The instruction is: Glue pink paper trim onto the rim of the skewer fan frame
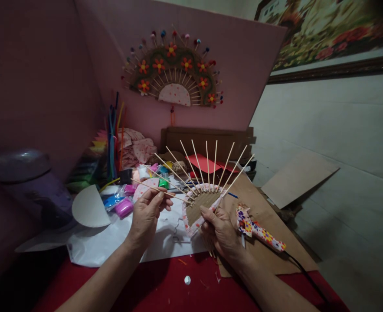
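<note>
My right hand point(222, 227) grips a half-round cardboard piece point(199, 214) edged in pink dotted cloth. Several thin wooden sticks fan out from its curved edge. At the left end of this fan, my left hand point(150, 210) pinches a wooden stick point(142, 183) between thumb and fingers, its inner end meeting the cardboard. Glue seems to sit at the stick ends, though it is hard to make out. More sticks show below my right hand, partly hidden. To the right lies a flower-patterned glue gun point(259, 229) with a black cord.
A finished fan point(175, 71) with flowers hangs on the pink board behind. Coloured clay packets point(123, 208), a white half disc point(91, 208) and pipe cleaners point(113, 134) stand left. A brown cardboard sheet point(285, 258) lies right; a small white piece point(187, 280) is in front.
</note>
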